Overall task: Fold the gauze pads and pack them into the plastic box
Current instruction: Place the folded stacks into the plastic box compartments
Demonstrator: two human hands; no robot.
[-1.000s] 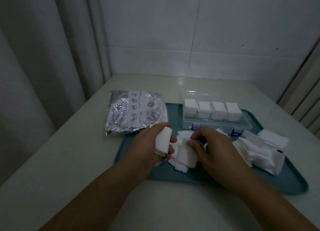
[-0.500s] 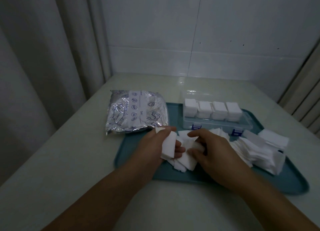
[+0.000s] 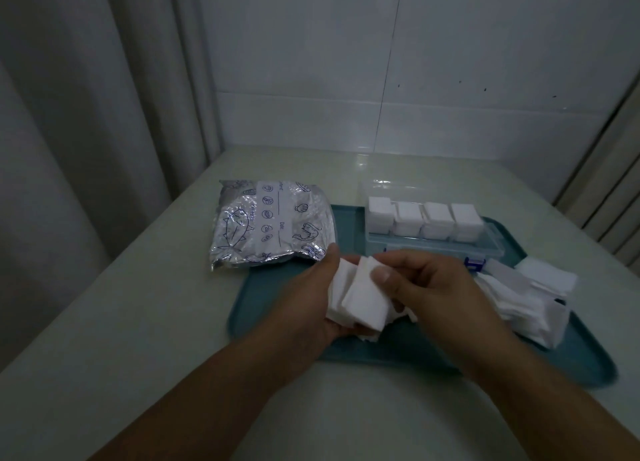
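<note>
Together, left hand (image 3: 308, 305) and right hand (image 3: 440, 287) pinch folded gauze pads (image 3: 360, 296) above teal tray (image 3: 277, 287); plastic box (image 3: 485, 249) behind holds four stacks.

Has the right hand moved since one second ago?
Yes. The right hand has lifted off the loose gauze pile and gone left, away from the box, to meet the pads held in the left hand.

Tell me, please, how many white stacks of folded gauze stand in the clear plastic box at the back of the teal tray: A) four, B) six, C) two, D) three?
A: four white stacks of folded gauze stand side by side in one row in the clear plastic box on the teal tray.
</note>
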